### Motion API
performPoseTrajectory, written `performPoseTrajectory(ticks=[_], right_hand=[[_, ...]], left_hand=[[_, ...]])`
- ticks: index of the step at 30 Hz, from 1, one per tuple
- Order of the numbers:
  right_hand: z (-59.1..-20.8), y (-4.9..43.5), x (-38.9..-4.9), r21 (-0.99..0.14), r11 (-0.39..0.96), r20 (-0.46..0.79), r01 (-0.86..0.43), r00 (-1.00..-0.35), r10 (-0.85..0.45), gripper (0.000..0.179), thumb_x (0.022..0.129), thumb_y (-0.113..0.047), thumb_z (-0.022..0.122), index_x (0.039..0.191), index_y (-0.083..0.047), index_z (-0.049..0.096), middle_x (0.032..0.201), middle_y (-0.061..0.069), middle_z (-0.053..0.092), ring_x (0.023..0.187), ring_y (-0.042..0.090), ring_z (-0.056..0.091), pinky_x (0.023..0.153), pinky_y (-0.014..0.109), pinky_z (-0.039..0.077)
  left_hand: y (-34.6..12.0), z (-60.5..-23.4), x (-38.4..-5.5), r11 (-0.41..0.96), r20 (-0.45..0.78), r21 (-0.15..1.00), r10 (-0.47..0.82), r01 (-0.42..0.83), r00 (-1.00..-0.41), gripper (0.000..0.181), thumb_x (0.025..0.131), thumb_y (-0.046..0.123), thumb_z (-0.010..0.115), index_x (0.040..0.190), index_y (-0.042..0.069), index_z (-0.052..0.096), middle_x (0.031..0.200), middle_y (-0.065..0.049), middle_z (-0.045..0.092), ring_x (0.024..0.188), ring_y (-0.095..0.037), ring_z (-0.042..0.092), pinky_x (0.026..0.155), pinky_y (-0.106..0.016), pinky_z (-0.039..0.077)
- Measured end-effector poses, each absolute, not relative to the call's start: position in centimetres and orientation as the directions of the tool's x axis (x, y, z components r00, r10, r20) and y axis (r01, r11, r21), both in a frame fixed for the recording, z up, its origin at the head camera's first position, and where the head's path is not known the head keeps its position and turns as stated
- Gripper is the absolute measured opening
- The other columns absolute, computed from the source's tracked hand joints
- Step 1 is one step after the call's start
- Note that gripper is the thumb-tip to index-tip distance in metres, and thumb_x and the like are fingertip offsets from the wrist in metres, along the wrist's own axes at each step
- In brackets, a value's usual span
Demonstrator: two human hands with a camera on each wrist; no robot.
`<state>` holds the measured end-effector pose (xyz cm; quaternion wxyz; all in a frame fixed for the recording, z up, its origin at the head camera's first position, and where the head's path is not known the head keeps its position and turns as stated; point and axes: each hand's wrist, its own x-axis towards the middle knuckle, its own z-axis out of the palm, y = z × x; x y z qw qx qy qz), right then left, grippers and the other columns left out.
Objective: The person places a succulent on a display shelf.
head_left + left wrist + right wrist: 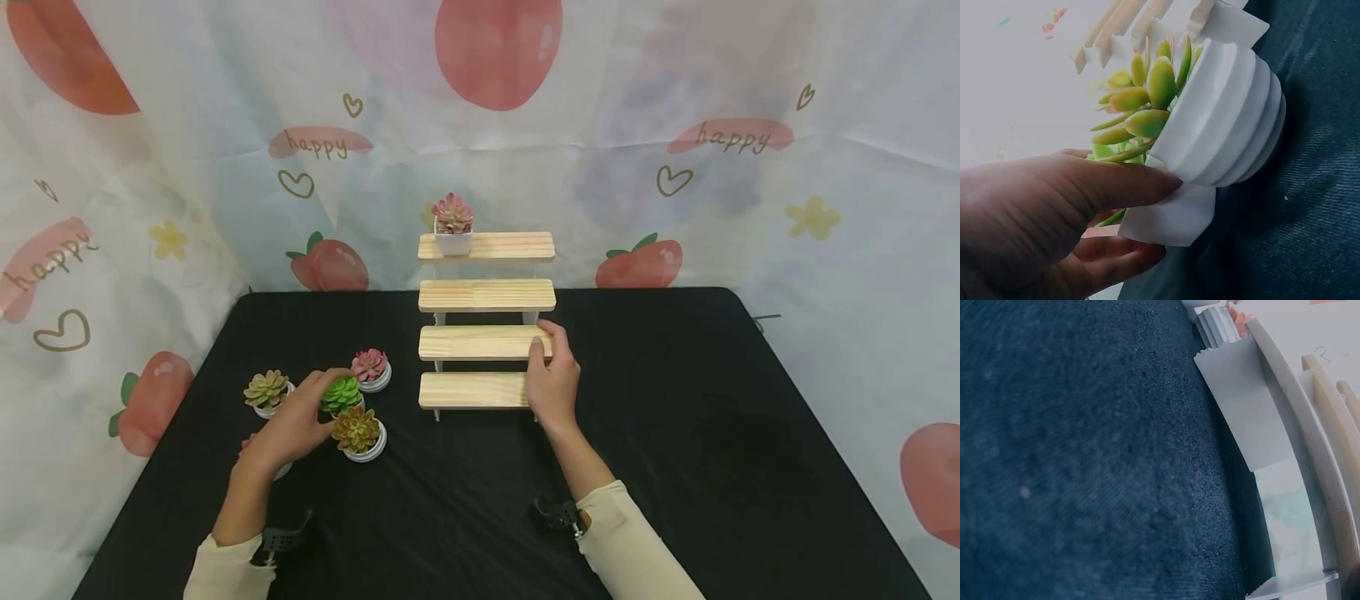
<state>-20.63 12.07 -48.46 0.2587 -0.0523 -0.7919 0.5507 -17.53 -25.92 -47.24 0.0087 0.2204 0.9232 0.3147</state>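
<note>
My left hand (288, 429) is at the cluster of potted succulents on the left. Its thumb and fingers grip the angular white pot (1175, 215) of the bright green succulent (342, 393). Right beside it stands an orange-green succulent (357, 430) in a ribbed round white pot (1229, 119). A pink succulent (370, 367) is just behind. My right hand (555, 383) holds the right end of a four-tier wooden display stand (472, 343), thumb over the second tier from the bottom. The right wrist view shows the stand's white side supports (1247, 406), with no hand visible.
A pink succulent in a square white pot (453, 237) stands at the left of the top tier. A yellowish succulent (266, 389) sits farther left, and another pot (282, 471) is mostly hidden under my left wrist. Black cloth (450, 508) covers the table; a printed curtain hangs behind.
</note>
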Motion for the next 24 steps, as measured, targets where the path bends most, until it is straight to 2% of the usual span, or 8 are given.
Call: performPoseTrajectory(ticks=[5,11,18,24], right_hand=[[-48.5,12.1,-20.6,-0.899,0.391,0.349,-0.197,-0.862,0.367,0.031,0.106,-0.018,0.054,0.134,-0.013,0.064,0.121,0.014,0.070,0.099,0.029,0.065,0.084,0.048,0.048],[-48.4,12.1,-20.6,-0.901,0.385,0.348,-0.200,-0.863,0.365,0.030,0.107,-0.018,0.053,0.134,-0.014,0.064,0.118,0.014,0.070,0.094,0.030,0.065,0.080,0.046,0.048],[-48.4,12.1,-20.5,-0.901,0.380,0.353,-0.210,-0.865,0.358,0.031,0.107,-0.018,0.053,0.136,-0.012,0.064,0.117,0.015,0.070,0.090,0.031,0.065,0.076,0.046,0.047],[-48.4,12.1,-20.5,-0.903,0.377,0.350,-0.207,-0.864,0.361,0.030,0.107,-0.017,0.053,0.135,-0.013,0.064,0.117,0.014,0.070,0.089,0.030,0.065,0.076,0.045,0.047]], left_hand=[[-25.9,-47.5,-17.6,0.699,0.137,0.593,0.402,0.400,-0.905,0.073,0.082,-0.011,0.077,0.147,0.007,0.049,0.131,-0.022,0.054,0.117,-0.039,0.055,0.092,-0.061,0.048],[-26.1,-47.4,-17.5,0.692,0.146,0.601,0.397,0.400,-0.906,0.070,0.084,-0.012,0.073,0.147,0.007,0.048,0.132,-0.020,0.053,0.118,-0.037,0.053,0.094,-0.060,0.046],[-26.6,-46.5,-17.2,0.671,0.163,0.646,0.345,0.364,-0.924,0.069,0.087,-0.007,0.075,0.146,0.005,0.040,0.137,-0.023,0.050,0.124,-0.041,0.050,0.097,-0.064,0.042],[-26.6,-45.9,-17.0,0.661,0.210,0.675,0.255,0.328,-0.944,0.067,0.089,0.000,0.078,0.141,0.005,0.036,0.130,-0.022,0.051,0.116,-0.040,0.054,0.094,-0.063,0.043]])
